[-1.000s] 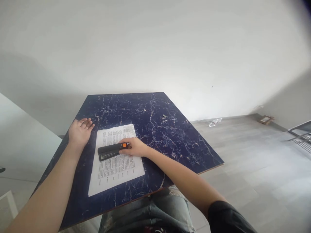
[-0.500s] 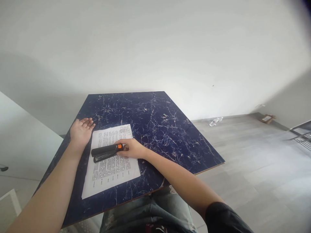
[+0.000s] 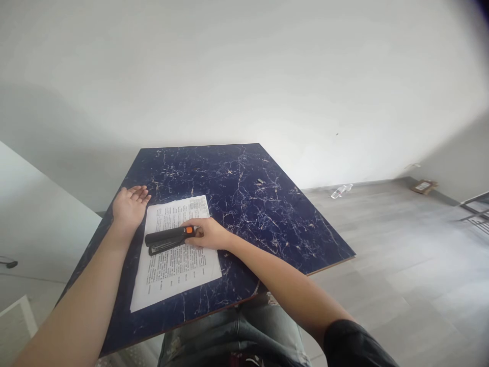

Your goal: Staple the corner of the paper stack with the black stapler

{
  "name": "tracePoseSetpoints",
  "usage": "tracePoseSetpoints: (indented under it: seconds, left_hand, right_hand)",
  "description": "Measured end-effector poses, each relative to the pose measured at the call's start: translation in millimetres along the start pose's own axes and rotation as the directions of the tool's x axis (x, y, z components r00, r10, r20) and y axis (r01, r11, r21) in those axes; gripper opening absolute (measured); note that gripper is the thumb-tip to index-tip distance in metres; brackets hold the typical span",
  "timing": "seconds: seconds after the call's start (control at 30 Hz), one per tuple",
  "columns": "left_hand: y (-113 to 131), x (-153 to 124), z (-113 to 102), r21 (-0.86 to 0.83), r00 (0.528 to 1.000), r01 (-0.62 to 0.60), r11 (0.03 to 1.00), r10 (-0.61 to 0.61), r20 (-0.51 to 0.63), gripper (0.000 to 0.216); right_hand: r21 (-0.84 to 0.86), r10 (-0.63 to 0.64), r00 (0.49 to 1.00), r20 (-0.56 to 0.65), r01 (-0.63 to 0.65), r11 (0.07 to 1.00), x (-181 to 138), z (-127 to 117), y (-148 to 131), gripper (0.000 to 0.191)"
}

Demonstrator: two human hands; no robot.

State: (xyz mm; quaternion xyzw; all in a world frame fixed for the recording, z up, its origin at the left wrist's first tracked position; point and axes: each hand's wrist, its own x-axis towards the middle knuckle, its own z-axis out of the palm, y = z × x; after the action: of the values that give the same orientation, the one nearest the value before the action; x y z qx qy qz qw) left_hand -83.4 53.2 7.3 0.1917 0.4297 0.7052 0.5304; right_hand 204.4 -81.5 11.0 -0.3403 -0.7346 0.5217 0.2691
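Stapler [image 3: 169, 239] lies on the sheet [image 3: 175, 255]; our right hand [image 3: 208, 234] grips its orange end, left hand [image 3: 130, 206] released beside; next, we judge, pressing down squarely.

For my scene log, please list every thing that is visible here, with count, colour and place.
table: 1, dark blue marble pattern, centre.
printed sheet: 1, white, on the table's near left part.
stapler: 1, black with orange end, lying on the sheet.
small object: 1, pale, far right of the table; too small to tell.
bottle: 1, clear, on the floor by the wall.
box: 1, brown, floor far right.
left hand: flat on the table, beside the sheet.
right hand: fingers at the stapler's orange end.
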Motion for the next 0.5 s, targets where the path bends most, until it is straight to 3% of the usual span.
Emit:
tracePoseSetpoints:
  seconds: [0.33,0.5]
  left_hand:
    - [-0.9,2.2,-0.9,0.026,1.000,0.001,1.000,-0.001,-0.004,0.039]
    - [-2.1,3.6,-3.0,0.039,1.000,-0.010,0.999,0.009,0.012,0.035]
  right_hand:
    - [0.010,-0.025,1.000,-0.006,0.025,1.000,-0.6,1.0,0.5,0.043]
    - [-0.008,0.017,0.998,-0.065,-0.018,1.000,-3.5,3.8,-3.4,0.047]
